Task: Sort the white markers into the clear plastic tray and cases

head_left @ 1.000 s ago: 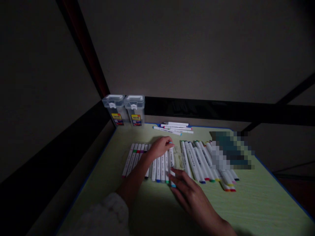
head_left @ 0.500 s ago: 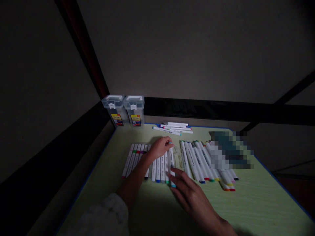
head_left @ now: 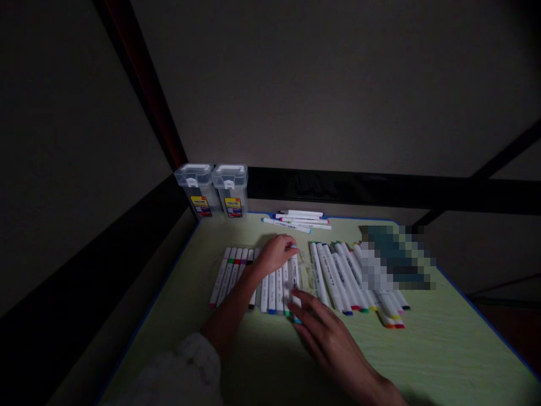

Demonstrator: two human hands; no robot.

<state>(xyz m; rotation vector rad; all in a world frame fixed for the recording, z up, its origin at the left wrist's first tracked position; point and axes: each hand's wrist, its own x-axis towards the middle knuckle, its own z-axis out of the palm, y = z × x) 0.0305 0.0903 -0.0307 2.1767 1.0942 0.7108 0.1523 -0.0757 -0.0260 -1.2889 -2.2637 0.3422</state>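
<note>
A white marker (head_left: 295, 275) with light-blue ends lies between my two hands, at the right end of a row of white markers (head_left: 271, 293). My left hand (head_left: 275, 252) reaches across the row, its fingers closed at the marker's far end. At the near end, my right hand (head_left: 332, 335) has its thumb and fingers closed around the light-blue tip. My left forearm and hand hide part of the row. The row seems to sit on a clear plastic holder, mostly covered.
More white markers with coloured ends (head_left: 333, 276) lie to the right, near a pixelated dark object (head_left: 397, 256). Several markers (head_left: 300, 220) lie at the table's back edge. Two clear lidded boxes (head_left: 230, 189) stand back left. A wall rises behind the table (head_left: 443, 349).
The marker between my hands has shifted very slightly. Both hands stay almost in the same place on it.
</note>
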